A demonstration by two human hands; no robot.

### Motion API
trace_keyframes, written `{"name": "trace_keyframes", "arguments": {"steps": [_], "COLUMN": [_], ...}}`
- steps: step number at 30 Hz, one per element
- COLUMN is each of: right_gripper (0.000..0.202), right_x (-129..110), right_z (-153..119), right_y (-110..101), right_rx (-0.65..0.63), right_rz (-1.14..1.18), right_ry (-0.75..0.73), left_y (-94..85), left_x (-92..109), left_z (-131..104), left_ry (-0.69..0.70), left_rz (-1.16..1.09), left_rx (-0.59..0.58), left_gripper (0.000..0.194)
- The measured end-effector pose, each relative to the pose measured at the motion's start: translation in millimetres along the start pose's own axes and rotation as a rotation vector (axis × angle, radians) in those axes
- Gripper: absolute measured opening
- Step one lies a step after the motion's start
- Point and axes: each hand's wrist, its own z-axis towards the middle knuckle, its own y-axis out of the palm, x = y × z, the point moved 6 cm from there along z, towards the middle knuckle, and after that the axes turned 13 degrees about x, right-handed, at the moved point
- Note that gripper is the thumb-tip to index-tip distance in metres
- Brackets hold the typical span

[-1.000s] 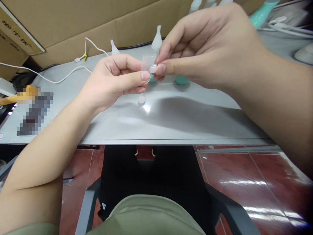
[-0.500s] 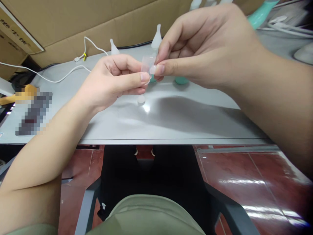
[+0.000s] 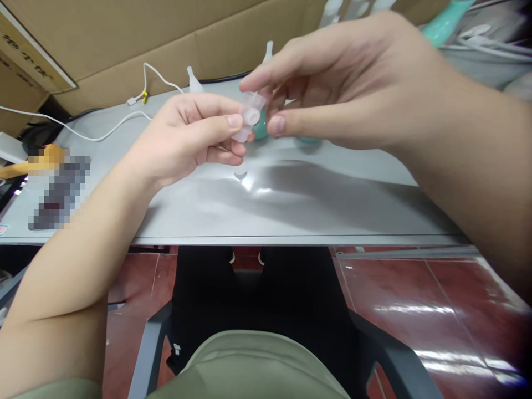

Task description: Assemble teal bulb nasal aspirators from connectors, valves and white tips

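Note:
My left hand (image 3: 195, 133) pinches a small translucent plastic piece (image 3: 251, 114) between thumb and fingers, above the table. A round, neck-like part of it faces me; its exact kind I cannot make out. Close on its right is my right hand (image 3: 332, 88), thumb and index finger spread apart. The index fingertip is by the top of the piece; whether it touches I cannot tell. Behind the hands stands a teal bottle (image 3: 260, 128), partly hidden, with a white pointed tip (image 3: 269, 51) above it. Below my left fingers, a small white round cap (image 3: 240, 170) lies on the table.
Another white pointed tip (image 3: 193, 81) shows behind my left hand. A white cable (image 3: 112, 130) crosses the grey table (image 3: 199, 216) at the left, near a blurred dark object (image 3: 60, 194). Pale bottles (image 3: 331, 12) stand at the back, before a cardboard wall (image 3: 166, 39).
My right thumb and index finger have opened and let go of the translucent piece. The piece has turned in my left hand, its round part now towards me.

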Motion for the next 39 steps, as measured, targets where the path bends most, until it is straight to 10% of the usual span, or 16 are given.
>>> {"name": "trace_keyframes", "arguments": {"steps": [15,39], "right_gripper": [0.019,0.017], "right_x": [-18.7,-21.8], "right_z": [-5.4,-9.1], "right_y": [-1.1,0.7], "right_rx": [0.069,0.045], "right_rz": [-0.499,-0.551], "right_ry": [-0.347,-0.389], "left_y": [6.1,11.5], "left_x": [-0.4,0.2], "left_z": [6.4,4.1], "left_ry": [-0.020,-0.103], "left_rz": [-0.084,-0.096], "left_rx": [-0.036,0.025], "left_gripper": [0.010,0.008]}}
